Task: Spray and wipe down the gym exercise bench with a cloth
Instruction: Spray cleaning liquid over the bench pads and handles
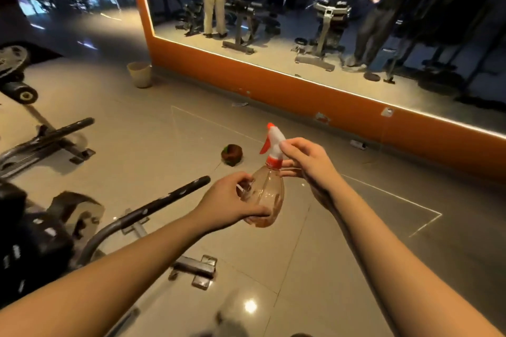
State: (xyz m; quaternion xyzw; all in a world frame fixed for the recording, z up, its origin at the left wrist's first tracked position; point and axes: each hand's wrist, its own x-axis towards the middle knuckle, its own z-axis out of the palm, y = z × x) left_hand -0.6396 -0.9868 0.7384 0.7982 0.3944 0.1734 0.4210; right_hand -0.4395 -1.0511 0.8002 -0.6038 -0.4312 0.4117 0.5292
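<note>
Spray bottle [269, 191] is held mid-air in both hands, over the floor tiles. Long axis near upright, base toward the person, orange nozzle tip on top, trigger on the bottle's left side

Left hand [232, 200] is wrapped round the clear belly, thumb across the front. Right hand [302, 161] is clamped on the neck and the back of the white head, no finger on the trigger yet

Bench [32, 241] lies down-left of the bottle, well apart, with its frame tube [164, 200] running in just left of the bottle. The left hand is nearer to it. The nozzle points over open floor, so my read is that the next move is to swing left and tip down before any squeeze

No cloth in either hand. The blurred pale shape [232, 317] straight below the bottle, at the frame edge, may be it
</note>
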